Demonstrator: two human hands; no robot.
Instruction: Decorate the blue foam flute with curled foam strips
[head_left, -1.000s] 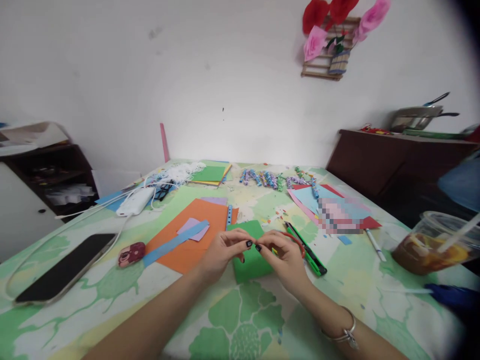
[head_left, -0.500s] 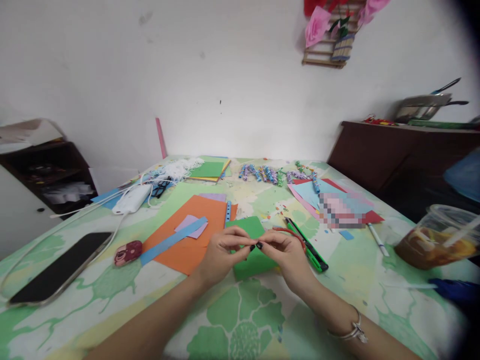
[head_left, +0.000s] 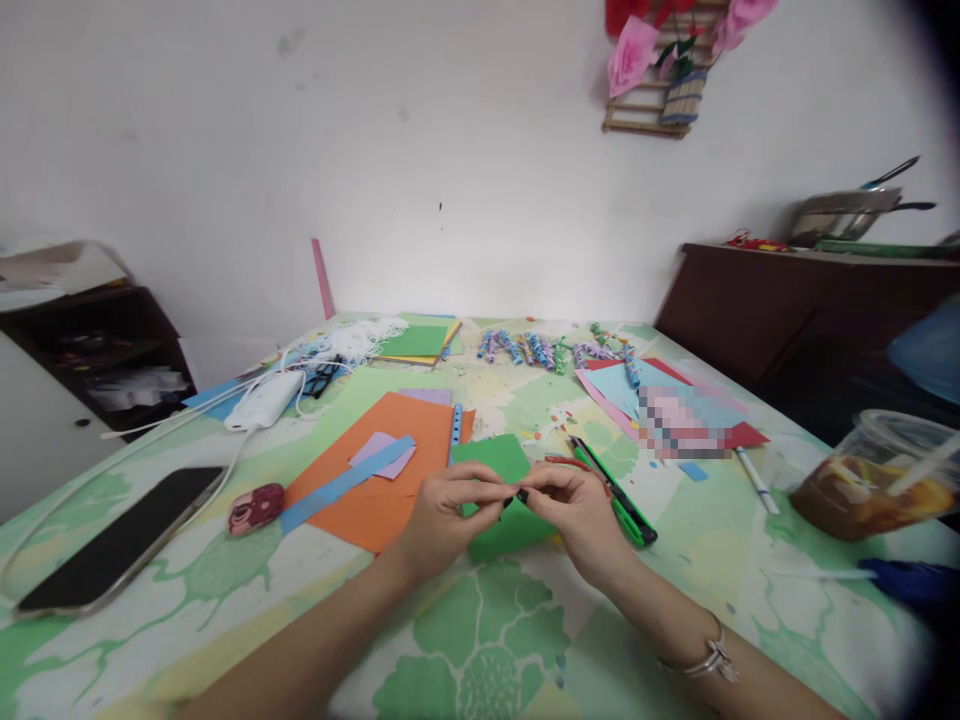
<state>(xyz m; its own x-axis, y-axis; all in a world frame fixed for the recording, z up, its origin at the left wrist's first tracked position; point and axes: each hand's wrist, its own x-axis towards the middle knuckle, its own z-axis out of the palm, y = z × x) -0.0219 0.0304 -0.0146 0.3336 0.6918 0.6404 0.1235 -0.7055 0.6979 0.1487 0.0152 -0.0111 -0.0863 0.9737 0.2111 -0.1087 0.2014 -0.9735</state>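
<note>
Fingertip to fingertip, my left hand [head_left: 459, 508] and my right hand [head_left: 571, 510] pinch together over a sheet of green paper [head_left: 504, 535]. Whatever lies between the fingertips is too small or hidden to make out. Right of my right hand rests a green and black utility knife [head_left: 626, 505], with a red-handled tool [head_left: 574, 463], partly covered by the hand, beside it. Left of my left hand lies orange paper [head_left: 337, 500] bearing a blue paper strip [head_left: 367, 478] and a small lilac piece [head_left: 384, 452]. A blue dotted paper tube [head_left: 456, 425] lies just beyond the green sheet.
At left are a phone [head_left: 124, 540], a red case [head_left: 256, 508] and a white power bank [head_left: 264, 398] with cables. Several curled paper pieces [head_left: 536, 348] line the back. At right stand a cup of drink [head_left: 874, 480] and a white pen [head_left: 757, 480].
My fingers have shifted slightly at the pinch, the thumbs turning a little. Both hands stay in nearly the same place, and the things on the table have not moved.
</note>
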